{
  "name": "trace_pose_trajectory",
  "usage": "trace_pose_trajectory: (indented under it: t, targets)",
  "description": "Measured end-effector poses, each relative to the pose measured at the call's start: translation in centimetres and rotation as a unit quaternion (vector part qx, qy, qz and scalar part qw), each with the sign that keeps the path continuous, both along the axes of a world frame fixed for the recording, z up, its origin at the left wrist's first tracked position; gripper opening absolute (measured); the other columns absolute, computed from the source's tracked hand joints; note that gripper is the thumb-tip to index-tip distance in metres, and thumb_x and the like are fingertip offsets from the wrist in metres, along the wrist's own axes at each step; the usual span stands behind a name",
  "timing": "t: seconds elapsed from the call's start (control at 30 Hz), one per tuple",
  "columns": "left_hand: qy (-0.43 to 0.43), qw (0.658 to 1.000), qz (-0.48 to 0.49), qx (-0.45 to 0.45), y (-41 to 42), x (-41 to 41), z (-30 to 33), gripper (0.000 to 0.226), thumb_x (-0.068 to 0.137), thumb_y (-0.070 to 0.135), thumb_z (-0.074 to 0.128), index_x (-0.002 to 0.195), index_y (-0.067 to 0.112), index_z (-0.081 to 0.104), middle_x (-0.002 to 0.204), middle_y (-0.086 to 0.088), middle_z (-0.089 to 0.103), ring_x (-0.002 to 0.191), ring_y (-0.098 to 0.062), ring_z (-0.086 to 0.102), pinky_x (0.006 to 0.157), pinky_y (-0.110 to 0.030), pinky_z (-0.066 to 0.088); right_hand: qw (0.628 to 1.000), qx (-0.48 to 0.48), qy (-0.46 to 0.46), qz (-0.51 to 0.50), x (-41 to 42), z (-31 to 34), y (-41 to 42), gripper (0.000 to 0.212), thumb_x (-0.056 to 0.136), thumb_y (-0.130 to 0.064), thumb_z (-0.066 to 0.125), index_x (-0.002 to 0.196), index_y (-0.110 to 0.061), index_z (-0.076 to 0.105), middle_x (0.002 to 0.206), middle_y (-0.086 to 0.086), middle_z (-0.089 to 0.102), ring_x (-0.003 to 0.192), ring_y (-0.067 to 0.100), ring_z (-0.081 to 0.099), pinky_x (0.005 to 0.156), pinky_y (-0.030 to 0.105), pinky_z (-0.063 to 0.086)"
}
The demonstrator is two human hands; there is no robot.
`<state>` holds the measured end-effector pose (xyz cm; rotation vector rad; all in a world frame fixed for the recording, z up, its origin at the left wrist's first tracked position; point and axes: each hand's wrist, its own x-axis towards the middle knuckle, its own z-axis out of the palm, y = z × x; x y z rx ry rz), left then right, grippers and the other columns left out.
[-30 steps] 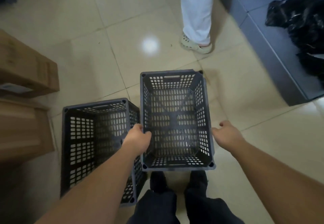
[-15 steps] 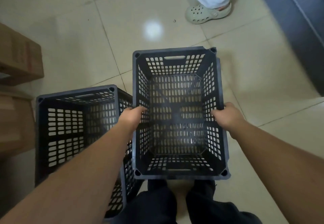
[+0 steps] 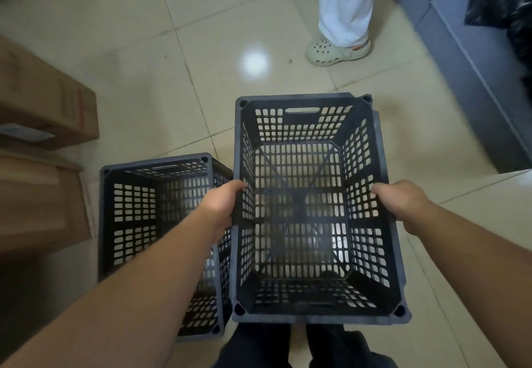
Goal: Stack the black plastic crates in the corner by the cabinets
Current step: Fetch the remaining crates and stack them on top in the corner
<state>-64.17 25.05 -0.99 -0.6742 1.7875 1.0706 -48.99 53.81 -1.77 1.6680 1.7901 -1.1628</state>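
A black slotted plastic crate is held in front of me, its open top facing up. My left hand grips its left rim and my right hand grips its right rim. The crate looks raised above the tiled floor, over my legs. A second black crate stands on the floor to the left, partly hidden behind my left forearm and touching or nearly touching the held crate's left side.
Brown cardboard boxes sit along the left. Another person's white trouser leg and pale clog stand on the floor ahead. A grey bench with a black bag runs along the right.
My right hand has closed on the crate's right rim, joining the left hand. The crate has come up closer to the camera and looks lifted off the floor.
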Motion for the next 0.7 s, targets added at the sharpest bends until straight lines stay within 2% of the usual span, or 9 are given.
trace_pose_trajectory:
  t: [0.03, 0.1, 0.17, 0.27, 0.4, 0.53, 0.63, 0.7]
  targets:
    - [-0.001, 1.000, -0.003, 0.001, -0.3, 0.3, 1.9, 0.030, 0.103, 0.032, 0.061, 0.116, 0.008, 0.074, 0.100, -0.011, 0.082, 0.089, -0.028, 0.075, 0.075, -0.040, 0.058, 1.000, 0.003, 0.000, -0.001, 0.1, 1.9, 0.0, 0.038, 0.091, -0.034, 0.060, 0.109, -0.002, 0.063, 0.101, 0.015, 0.071, 0.087, 0.031, 0.067, 0.074, 0.040, 0.054]
    - [-0.002, 1.000, -0.005, 0.005, -1.2, 0.7, 5.6, 0.034, 0.102, 0.034, 0.062, 0.116, 0.006, 0.075, 0.098, -0.012, 0.084, 0.097, -0.032, 0.077, 0.095, -0.048, 0.059, 1.000, 0.009, 0.001, -0.005, 0.4, 5.9, -0.1, 0.036, 0.092, -0.037, 0.060, 0.104, -0.004, 0.063, 0.098, 0.014, 0.071, 0.087, 0.031, 0.067, 0.082, 0.043, 0.057]
    - [-0.008, 1.000, -0.007, 0.015, -2.2, 1.0, 9.4, 0.034, 0.103, 0.034, 0.061, 0.118, 0.006, 0.074, 0.101, -0.012, 0.085, 0.104, -0.035, 0.078, 0.105, -0.053, 0.055, 1.000, 0.021, 0.000, 0.004, 0.5, 10.0, -0.4, 0.033, 0.091, -0.040, 0.060, 0.094, -0.008, 0.063, 0.094, 0.014, 0.072, 0.087, 0.032, 0.068, 0.088, 0.048, 0.058]
    - [-0.016, 0.999, 0.009, 0.039, -3.6, 1.8, 15.3, 0.031, 0.107, 0.031, 0.057, 0.117, 0.006, 0.072, 0.101, -0.014, 0.085, 0.104, -0.035, 0.079, 0.095, -0.050, 0.059, 0.999, 0.046, -0.009, 0.025, 0.3, 16.0, -1.2, 0.032, 0.090, -0.043, 0.059, 0.084, -0.012, 0.062, 0.089, 0.013, 0.073, 0.084, 0.032, 0.068, 0.084, 0.044, 0.056]
    - [-0.002, 0.998, 0.056, 0.030, -6.0, 2.9, 21.7, 0.030, 0.105, 0.029, 0.061, 0.116, 0.005, 0.076, 0.101, -0.014, 0.085, 0.101, -0.035, 0.080, 0.092, -0.049, 0.060, 0.996, 0.054, -0.008, 0.075, -0.4, 22.8, -2.5, 0.039, 0.092, -0.044, 0.057, 0.087, -0.007, 0.069, 0.083, 0.012, 0.075, 0.080, 0.032, 0.070, 0.083, 0.046, 0.058]
    - [0.001, 0.993, 0.117, 0.027, -8.4, 3.9, 27.3, 0.026, 0.104, 0.024, 0.063, 0.109, 0.002, 0.077, 0.093, -0.015, 0.085, 0.096, -0.036, 0.079, 0.075, -0.041, 0.059, 0.988, 0.066, 0.007, 0.143, -1.5, 28.7, -4.1, 0.036, 0.097, -0.037, 0.056, 0.078, -0.008, 0.067, 0.080, 0.012, 0.073, 0.076, 0.029, 0.069, 0.076, 0.037, 0.057]
    - [-0.009, 0.985, 0.174, 0.018, -10.1, 4.6, 30.9, 0.026, 0.102, 0.021, 0.066, 0.108, -0.002, 0.078, 0.095, -0.021, 0.084, 0.096, -0.041, 0.079, 0.083, -0.049, 0.064, 0.980, 0.064, 0.026, 0.187, -2.8, 32.0, -5.6, 0.029, 0.098, -0.033, 0.057, 0.080, -0.011, 0.066, 0.081, 0.008, 0.072, 0.072, 0.023, 0.065, 0.069, 0.031, 0.050]
    - [-0.004, 0.977, 0.213, 0.009, -11.5, 5.2, 32.6, 0.027, 0.097, 0.019, 0.071, 0.106, -0.005, 0.078, 0.094, -0.025, 0.083, 0.092, -0.045, 0.080, 0.089, -0.056, 0.065, 0.971, 0.067, 0.023, 0.230, -3.7, 33.7, -6.5, 0.029, 0.098, -0.035, 0.057, 0.090, -0.010, 0.070, 0.085, 0.007, 0.073, 0.073, 0.022, 0.064, 0.068, 0.029, 0.048]
